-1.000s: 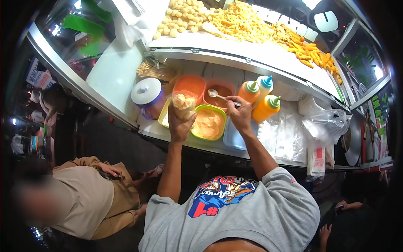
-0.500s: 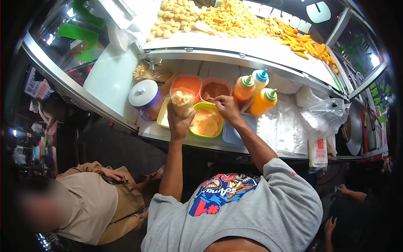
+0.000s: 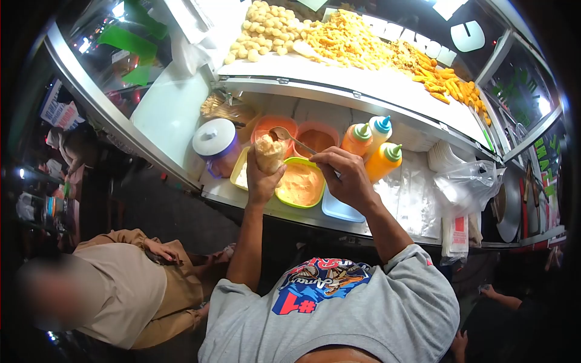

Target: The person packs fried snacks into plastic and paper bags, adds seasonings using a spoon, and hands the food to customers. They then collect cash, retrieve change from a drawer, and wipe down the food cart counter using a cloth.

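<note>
My left hand (image 3: pixel 263 184) is wrapped around a small bag of pale fried snack pieces (image 3: pixel 270 156), held upright with its mouth facing up. In my right hand (image 3: pixel 348 176) a long spoon (image 3: pixel 302 146) is pinched by the handle. The spoon's bowl is over the bag's mouth; what it carries is hard to make out. Under my hands stand a lime-green tub of orange powder (image 3: pixel 301 183), a pinkish tub of brown powder (image 3: pixel 317 138) and an orange-red tub (image 3: pixel 282 122), partly covered. A tub of white powder (image 3: pixel 241 178) is half hidden behind my left hand.
Squeeze bottles (image 3: pixel 385 163) stand right of the tubs, near a blue lid (image 3: pixel 341 207). A lidded jar (image 3: pixel 215 145) is at the left. Fried snacks (image 3: pixel 348 45) lie on the shelf above. Plastic bags (image 3: pixel 466 184) hang at the right. A seated person (image 3: pixel 136 281) is lower left.
My right hand has brought the spoon up from the brown powder tub and left to the bag's mouth. My left hand still holds the bag in nearly the same place. The view has shifted slightly.
</note>
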Demonstrator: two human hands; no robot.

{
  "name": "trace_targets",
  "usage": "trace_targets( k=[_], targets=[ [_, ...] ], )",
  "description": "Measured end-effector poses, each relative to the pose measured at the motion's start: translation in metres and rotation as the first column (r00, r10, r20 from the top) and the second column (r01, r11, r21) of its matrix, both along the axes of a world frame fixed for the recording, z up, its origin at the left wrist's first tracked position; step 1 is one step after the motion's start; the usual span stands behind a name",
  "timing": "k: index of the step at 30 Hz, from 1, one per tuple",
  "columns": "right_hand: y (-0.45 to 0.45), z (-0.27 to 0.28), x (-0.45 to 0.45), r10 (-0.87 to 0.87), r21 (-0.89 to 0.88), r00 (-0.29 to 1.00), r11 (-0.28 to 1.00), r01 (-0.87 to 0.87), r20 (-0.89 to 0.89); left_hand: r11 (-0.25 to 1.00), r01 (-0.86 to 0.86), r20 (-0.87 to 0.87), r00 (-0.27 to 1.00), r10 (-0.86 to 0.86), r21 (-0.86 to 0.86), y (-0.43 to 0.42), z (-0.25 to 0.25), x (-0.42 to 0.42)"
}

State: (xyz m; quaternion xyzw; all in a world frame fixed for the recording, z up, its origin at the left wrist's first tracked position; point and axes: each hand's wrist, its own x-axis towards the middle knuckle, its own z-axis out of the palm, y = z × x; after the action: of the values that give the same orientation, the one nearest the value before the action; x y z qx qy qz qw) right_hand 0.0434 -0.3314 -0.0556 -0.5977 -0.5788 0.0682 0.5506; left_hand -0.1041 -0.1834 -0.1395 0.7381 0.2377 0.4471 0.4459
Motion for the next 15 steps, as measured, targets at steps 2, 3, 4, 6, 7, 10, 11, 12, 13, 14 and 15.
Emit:
trace_targets(
  k=[2, 3, 4, 6, 7, 10, 11, 12, 13, 14, 15],
  targets=[
    [0.005, 0.000, 0.001, -0.019, 0.064, 0.996, 0.998, 0.013, 0.089, 0.997, -0.050, -0.021, 0.998, 0.051, 0.054, 0.000, 0.001, -0.005],
    [0.011, -0.002, 0.006, -0.042, 0.054, 0.995, 0.998, 0.037, 0.085, 0.993, -0.083, -0.033, 0.996, 0.086, 0.089, 0.003, -0.002, -0.008],
    [0.020, -0.008, 0.012, -0.066, 0.043, 0.995, 0.997, 0.062, 0.081, 0.986, -0.115, -0.044, 0.992, 0.121, 0.123, 0.005, -0.006, -0.012],
    [0.044, -0.030, 0.022, -0.051, -0.030, 0.998, 0.998, 0.052, 0.039, 0.970, -0.181, -0.026, 0.982, 0.187, 0.165, 0.010, -0.016, -0.021],
    [0.062, -0.052, 0.024, -0.017, -0.087, 1.000, 0.996, 0.017, 0.000, 0.960, -0.207, -0.016, 0.977, 0.213, 0.187, 0.013, -0.021, -0.024],
    [0.105, -0.099, 0.024, 0.045, -0.293, 0.998, 0.955, -0.032, 0.038, 0.951, -0.254, 0.032, 0.967, 0.252, 0.177, 0.019, -0.010, -0.031],
    [0.110, -0.099, 0.021, 0.082, -0.393, 0.995, 0.918, -0.053, 0.058, 0.916, -0.302, 0.011, 0.951, 0.310, 0.265, 0.021, -0.005, -0.035],
    [0.112, -0.100, 0.021, 0.093, -0.414, 0.995, 0.907, -0.076, 0.021, 0.925, -0.298, 0.001, 0.952, 0.306, 0.237, 0.028, -0.010, -0.038],
    [0.114, -0.100, 0.020, 0.105, -0.434, 0.994, 0.895, -0.103, -0.018, 0.931, -0.284, 0.009, 0.957, 0.290, 0.228, 0.032, -0.013, -0.039],
    [0.117, -0.098, 0.018, 0.118, -0.453, 0.991, 0.882, -0.130, -0.055, 0.937, -0.272, 0.017, 0.961, 0.275, 0.219, 0.036, -0.015, -0.040],
    [0.118, -0.102, 0.019, 0.084, -0.423, 0.990, 0.897, -0.125, -0.114, 0.943, -0.260, 0.024, 0.965, 0.261, 0.208, 0.038, -0.016, -0.042]
  ],
)
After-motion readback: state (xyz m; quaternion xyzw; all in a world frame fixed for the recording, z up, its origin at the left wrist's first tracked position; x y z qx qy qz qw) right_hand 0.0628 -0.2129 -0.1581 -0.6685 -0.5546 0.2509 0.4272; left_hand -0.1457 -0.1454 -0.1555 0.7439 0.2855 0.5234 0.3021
